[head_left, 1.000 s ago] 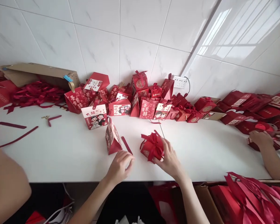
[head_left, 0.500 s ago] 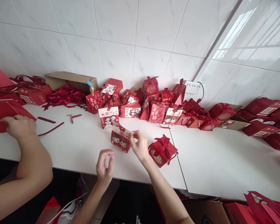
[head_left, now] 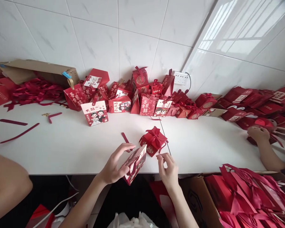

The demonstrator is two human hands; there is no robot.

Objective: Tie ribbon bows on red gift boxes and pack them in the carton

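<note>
Our left hand (head_left: 115,164) grips the tilted printed carton (head_left: 138,164) between thumb and fingers; our right hand (head_left: 168,171) curls beside it, whether pinching anything we cannot tell. Overtight pressure could crease the carton; a forward swing could knock the bow-topped box (head_left: 151,149) just beyond our hands.

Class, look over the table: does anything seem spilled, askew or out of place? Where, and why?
At left, ribbons spill from a carton's open front onto the table. Loose strips and gold bits lie scattered in front, which looks untidy. The box in the left hand tilts, but it is held. No damage shows.
</note>
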